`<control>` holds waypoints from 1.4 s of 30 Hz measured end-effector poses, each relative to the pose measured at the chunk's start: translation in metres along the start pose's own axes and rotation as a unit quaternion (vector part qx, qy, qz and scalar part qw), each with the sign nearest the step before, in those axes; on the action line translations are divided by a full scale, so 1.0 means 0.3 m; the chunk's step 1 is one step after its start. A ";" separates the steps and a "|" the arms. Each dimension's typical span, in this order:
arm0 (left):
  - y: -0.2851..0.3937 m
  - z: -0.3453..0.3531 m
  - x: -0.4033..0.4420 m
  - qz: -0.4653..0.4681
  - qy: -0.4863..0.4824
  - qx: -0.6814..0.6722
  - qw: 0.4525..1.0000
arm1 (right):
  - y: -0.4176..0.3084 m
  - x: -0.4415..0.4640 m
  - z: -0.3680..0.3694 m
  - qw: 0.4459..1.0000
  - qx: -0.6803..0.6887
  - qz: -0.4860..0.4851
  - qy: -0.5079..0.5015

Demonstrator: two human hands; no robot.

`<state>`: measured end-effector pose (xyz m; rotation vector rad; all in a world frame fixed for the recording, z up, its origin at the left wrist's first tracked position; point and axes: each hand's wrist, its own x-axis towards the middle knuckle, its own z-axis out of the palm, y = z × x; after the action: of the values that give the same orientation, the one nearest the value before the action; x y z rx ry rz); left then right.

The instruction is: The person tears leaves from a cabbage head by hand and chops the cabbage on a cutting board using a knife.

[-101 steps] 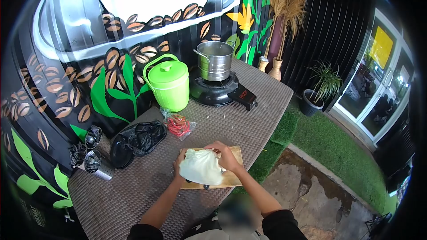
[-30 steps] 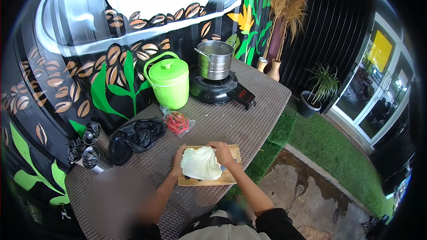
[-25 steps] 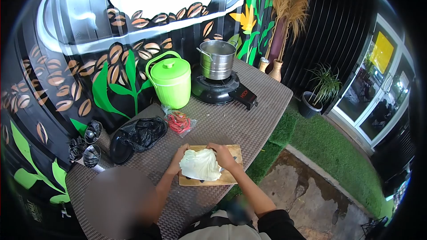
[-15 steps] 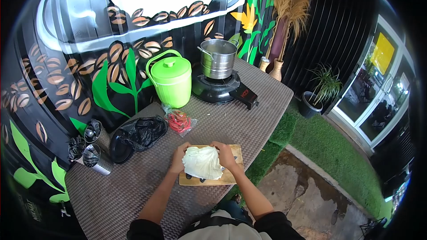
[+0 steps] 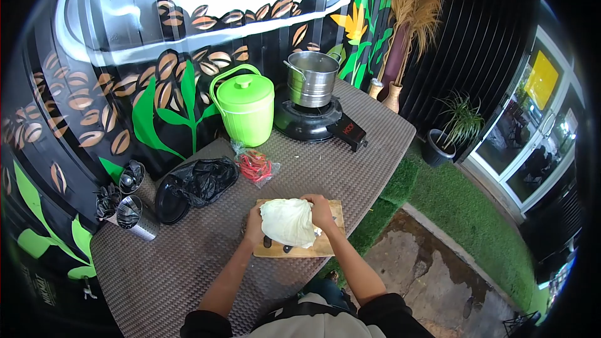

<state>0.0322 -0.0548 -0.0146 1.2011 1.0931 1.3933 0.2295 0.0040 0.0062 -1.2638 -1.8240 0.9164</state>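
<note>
Leaf (image 5: 288, 222) held over the board (image 5: 318, 251)

On my feed the left hand (image 5: 254, 225) and right hand (image 5: 321, 211) grip its opposite sides (I can't see every fingertip), probably to keep it spread; the board underneath likely spares the table (image 5: 156, 275)

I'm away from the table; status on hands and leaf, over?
Left hand and right hand gripping pale leaf at opposite sides. Leaf over wooden board, contact unclear. Nothing visibly blocking hands.
</note>
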 end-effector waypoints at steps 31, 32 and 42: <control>0.177 -0.070 0.022 0.046 -0.145 0.222 0.963 | -0.018 -0.089 0.006 0.993 -0.007 -0.115 0.013; 0.177 -0.068 0.023 0.050 -0.134 0.222 0.964 | -0.011 -0.089 0.010 0.993 -0.005 -0.119 0.019; 0.033 -0.047 -0.007 0.086 -0.089 0.119 0.985 | -0.147 -0.049 -0.056 0.956 -0.208 -0.194 -0.072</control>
<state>0.0172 -0.0589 -0.0066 1.5945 1.0715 1.2788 0.2285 -0.0193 0.0500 -1.0308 -2.3612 0.4277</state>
